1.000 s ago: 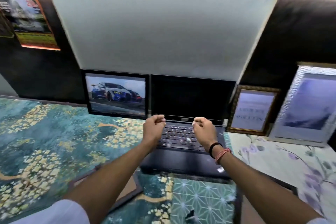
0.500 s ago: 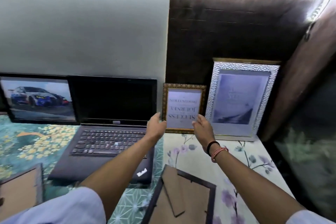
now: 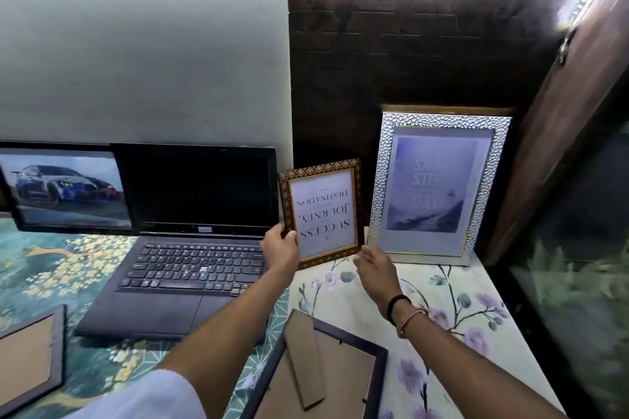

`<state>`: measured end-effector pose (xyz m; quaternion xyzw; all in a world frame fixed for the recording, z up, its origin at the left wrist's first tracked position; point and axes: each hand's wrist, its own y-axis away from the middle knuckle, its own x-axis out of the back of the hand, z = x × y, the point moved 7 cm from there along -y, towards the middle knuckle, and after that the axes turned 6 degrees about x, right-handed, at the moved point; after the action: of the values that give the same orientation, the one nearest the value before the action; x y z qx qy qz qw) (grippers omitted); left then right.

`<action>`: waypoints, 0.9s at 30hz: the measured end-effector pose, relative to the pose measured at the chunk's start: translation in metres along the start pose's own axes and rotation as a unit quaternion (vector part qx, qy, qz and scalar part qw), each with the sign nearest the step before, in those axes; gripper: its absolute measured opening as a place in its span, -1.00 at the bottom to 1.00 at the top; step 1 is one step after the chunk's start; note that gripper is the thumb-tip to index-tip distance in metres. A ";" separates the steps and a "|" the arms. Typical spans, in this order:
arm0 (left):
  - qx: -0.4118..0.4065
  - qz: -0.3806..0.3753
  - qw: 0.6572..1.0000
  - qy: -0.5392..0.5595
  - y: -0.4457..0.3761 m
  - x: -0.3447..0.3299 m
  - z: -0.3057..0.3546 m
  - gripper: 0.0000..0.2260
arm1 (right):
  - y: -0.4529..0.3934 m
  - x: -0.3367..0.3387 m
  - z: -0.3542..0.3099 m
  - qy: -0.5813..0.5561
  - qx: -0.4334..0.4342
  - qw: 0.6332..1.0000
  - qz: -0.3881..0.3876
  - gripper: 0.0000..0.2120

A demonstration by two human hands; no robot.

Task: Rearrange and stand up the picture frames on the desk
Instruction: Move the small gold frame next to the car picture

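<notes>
A small gold-patterned frame (image 3: 323, 211) with upside-down text stands tilted at the back of the desk. My left hand (image 3: 280, 248) grips its lower left edge. My right hand (image 3: 372, 264) touches its lower right corner, fingers apart. To its right a large silver frame (image 3: 439, 185) leans upright against the dark wall. A black frame with a car picture (image 3: 68, 189) stands at the far left. Two dark frames lie face down near me: one (image 3: 326, 371) in front with its stand showing, one (image 3: 30, 354) at the left edge.
An open black laptop (image 3: 190, 248) sits between the car frame and the gold frame. The desk carries a teal floral mat (image 3: 61, 269) and a pale floral mat (image 3: 452, 303). A dark wooden panel (image 3: 561, 146) closes the right side.
The view swung right from the laptop. My hands left the keyboard, reached the gold frame, and my left hand took hold of it; the frame is now tilted.
</notes>
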<state>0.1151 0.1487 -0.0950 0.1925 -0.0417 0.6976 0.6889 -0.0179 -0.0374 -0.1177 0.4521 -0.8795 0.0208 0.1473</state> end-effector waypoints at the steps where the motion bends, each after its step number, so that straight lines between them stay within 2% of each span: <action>1: 0.006 0.005 1.000 0.014 0.002 0.005 -0.006 -0.74 | 0.001 -0.002 0.001 -0.013 -0.006 1.000 0.001 -0.72; 3: 0.027 0.004 0.998 0.060 0.004 0.018 -0.018 -0.66 | 0.007 -0.010 0.003 -0.047 -0.023 0.999 -0.002 -0.87; 4: 0.039 -0.007 0.995 0.092 0.005 0.024 -0.024 -0.70 | 0.011 -0.017 0.001 -0.066 -0.029 0.997 -0.007 -0.94; 6: 0.063 -0.038 0.986 0.149 0.008 0.034 -0.038 -0.87 | 0.018 -0.033 -0.001 -0.120 -0.046 0.992 -0.017 -0.80; 8: 0.094 -0.070 0.972 0.206 0.013 0.045 -0.046 -0.89 | 0.024 -0.054 -0.009 -0.181 -0.064 0.981 -0.037 -0.67; 12: 0.110 -0.119 0.938 0.306 0.009 0.080 -0.055 -0.87 | 0.035 -0.095 -0.059 -0.257 -0.002 0.966 -0.033 -0.86; 15: 0.120 -0.174 0.909 0.360 -0.009 0.114 -0.062 -0.90 | 0.032 -0.124 -0.095 -0.227 0.056 0.972 -0.009 -0.86; 17: 0.123 -0.197 0.887 0.398 -0.030 0.148 -0.071 -0.89 | 0.030 -0.147 -0.119 -0.157 0.107 0.982 0.010 -0.89; 19: 0.137 -0.184 0.873 0.431 -0.060 0.194 -0.080 -0.85 | 0.034 -0.173 -0.147 -0.091 0.159 0.983 0.018 -0.89; 20: 0.145 -0.163 0.871 0.439 -0.077 0.222 -0.087 -0.76 | 0.038 -0.189 -0.163 -0.062 0.178 0.982 0.020 -0.87; 22: 0.135 -0.114 0.891 0.419 -0.108 0.282 -0.099 -0.41 | 0.043 -0.229 -0.196 -0.010 0.201 0.979 0.017 -0.85; 23: 0.110 -0.086 0.916 0.377 -0.119 0.314 -0.100 -0.27 | 0.045 -0.247 -0.210 0.020 0.211 0.977 0.010 -0.85; 25: 0.029 -0.030 0.971 0.234 -0.144 0.381 -0.094 -0.22 | 0.047 -0.294 -0.245 0.103 0.252 0.962 0.002 -0.84; 27: -0.083 0.031 0.993 0.076 -0.169 0.439 -0.078 -0.33 | 0.050 -0.349 -0.279 0.174 0.287 0.942 -0.025 -0.83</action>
<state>0.2738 0.5963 -0.0590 0.0795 -0.0530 0.7256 0.6815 0.2007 0.3147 0.0572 0.4863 -0.7853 0.3473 0.1622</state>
